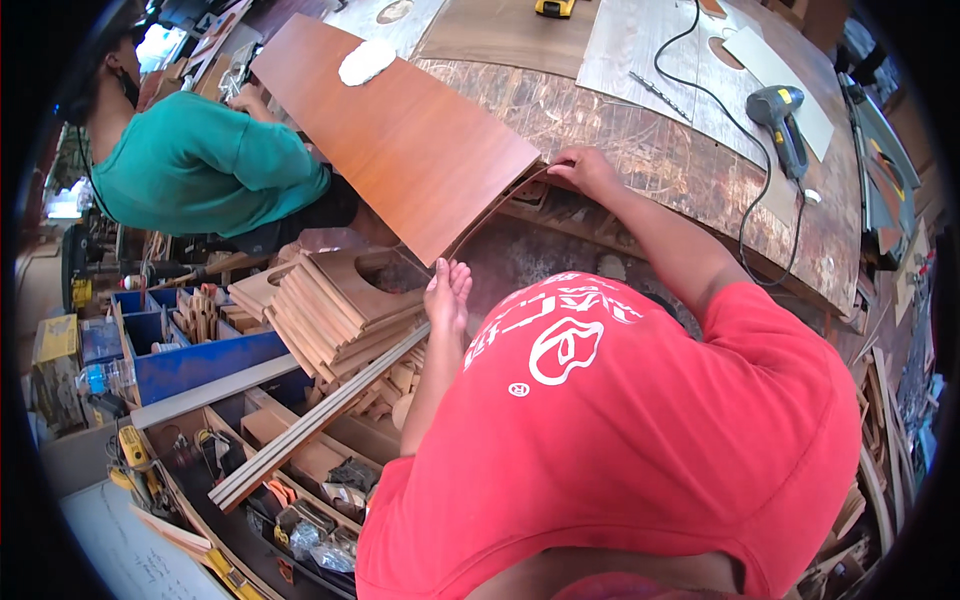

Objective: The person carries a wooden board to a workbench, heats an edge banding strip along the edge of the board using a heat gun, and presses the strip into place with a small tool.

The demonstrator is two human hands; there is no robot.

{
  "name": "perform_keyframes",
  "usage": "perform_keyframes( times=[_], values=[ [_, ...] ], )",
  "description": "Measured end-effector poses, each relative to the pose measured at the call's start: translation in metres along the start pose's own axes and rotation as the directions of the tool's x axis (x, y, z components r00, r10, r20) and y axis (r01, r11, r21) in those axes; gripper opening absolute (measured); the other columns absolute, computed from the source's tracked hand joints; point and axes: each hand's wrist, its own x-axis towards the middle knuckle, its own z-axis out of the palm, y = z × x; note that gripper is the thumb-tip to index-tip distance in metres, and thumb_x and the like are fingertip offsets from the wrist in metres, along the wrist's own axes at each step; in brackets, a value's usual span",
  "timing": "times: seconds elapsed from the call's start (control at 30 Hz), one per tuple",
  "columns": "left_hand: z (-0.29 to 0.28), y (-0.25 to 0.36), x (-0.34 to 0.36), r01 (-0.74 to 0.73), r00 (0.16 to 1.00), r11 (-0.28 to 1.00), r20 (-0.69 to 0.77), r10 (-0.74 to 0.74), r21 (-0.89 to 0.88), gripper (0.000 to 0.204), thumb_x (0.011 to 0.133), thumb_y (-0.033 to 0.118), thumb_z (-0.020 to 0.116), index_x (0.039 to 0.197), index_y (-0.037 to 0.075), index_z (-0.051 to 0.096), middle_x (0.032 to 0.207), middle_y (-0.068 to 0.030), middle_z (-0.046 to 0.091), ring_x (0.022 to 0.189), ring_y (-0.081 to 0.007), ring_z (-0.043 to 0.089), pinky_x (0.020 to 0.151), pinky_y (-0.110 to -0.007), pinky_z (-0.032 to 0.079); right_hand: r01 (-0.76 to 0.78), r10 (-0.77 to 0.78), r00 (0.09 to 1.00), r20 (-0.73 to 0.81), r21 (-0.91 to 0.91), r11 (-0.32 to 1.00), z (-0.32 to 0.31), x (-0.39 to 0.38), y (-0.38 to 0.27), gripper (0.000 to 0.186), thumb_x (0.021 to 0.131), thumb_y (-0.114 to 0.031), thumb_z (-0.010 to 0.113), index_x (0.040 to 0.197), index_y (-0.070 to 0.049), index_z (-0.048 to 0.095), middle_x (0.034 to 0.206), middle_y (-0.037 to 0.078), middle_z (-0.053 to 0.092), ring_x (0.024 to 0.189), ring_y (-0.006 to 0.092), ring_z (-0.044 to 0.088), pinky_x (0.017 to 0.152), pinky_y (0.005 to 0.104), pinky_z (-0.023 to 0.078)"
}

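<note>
A long reddish-brown wood panel lies slantwise from the workbench toward me, with its end overhanging the bench edge. A thin dark-brown strip runs along that end. My right hand is closed at the panel's right corner, its thumb and fingers pinching what looks like the strip's end. Just below the panel's near corner, my left hand has its fingers stretched out and palm turned up. Its fingertips are at the corner; whether they touch it I cannot tell. A crumpled white wad rests on the panel.
A co-worker in a green shirt is at the left of the panel. On the workbench lie a corded heat gun and a drill bit. Stacked wood pieces and a long strip bundle lie beside my left arm.
</note>
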Motion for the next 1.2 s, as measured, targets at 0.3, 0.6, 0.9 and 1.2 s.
perform_keyframes(
  times=[0.3,0.6,0.9,1.2],
  values=[
    [0.008,-0.001,0.004,-0.023,0.998,0.998,-0.061,0.019,-0.058,0.041,0.093,0.035,0.061,0.11,-0.002,0.056,0.095,-0.0081,0.066,0.084,-0.0147,0.066,0.071,-0.026,0.055,0.023,-0.023,0.999,-0.028,-0.016,1.0,0.009,0.02,0.003,0.023,0.076,-0.026,0.074,0.087,-0.006,0.07,0.085,0.016,0.067,0.081,0.0341,0.064,0.073,0.0398,0.05],
    [0.005,0.007,0.009,-0.019,0.998,0.999,-0.056,0.017,-0.036,0.039,0.094,0.033,0.06,0.111,-0.002,0.056,0.096,-0.0091,0.066,0.084,-0.015,0.066,0.071,-0.025,0.055,-0.032,0.032,0.999,0.0,-0.018,0.999,0.013,0.026,0.004,0.025,0.074,-0.028,0.076,0.086,-0.005,0.071,0.085,0.017,0.067,0.08,0.034,0.064,0.073,0.0401,0.05],
    [0.006,0.008,0.011,-0.02,0.997,0.999,-0.07,0.018,-0.037,0.035,0.091,0.036,0.063,0.101,0.003,0.059,0.087,-0.0051,0.068,0.076,-0.0125,0.067,0.066,-0.024,0.056,-0.147,0.154,0.986,0.069,-0.096,0.984,0.01,0.033,-0.002,0.025,0.075,-0.03,0.077,0.085,-0.007,0.072,0.08,0.017,0.068,0.075,0.0333,0.065,0.07,0.0408,0.05],
    [0.005,0.009,0.011,-0.033,0.997,0.998,-0.071,0.029,-0.059,0.035,0.092,0.032,0.064,0.105,0.0,0.058,0.092,-0.0085,0.067,0.078,-0.0151,0.067,0.066,-0.025,0.055,-0.216,0.229,0.967,0.11,-0.121,0.969,0.012,0.039,-0.001,0.023,0.075,-0.029,0.078,0.084,-0.008,0.073,0.079,0.017,0.068,0.074,0.0322,0.065,0.068,0.0407,0.05]
  ],
)
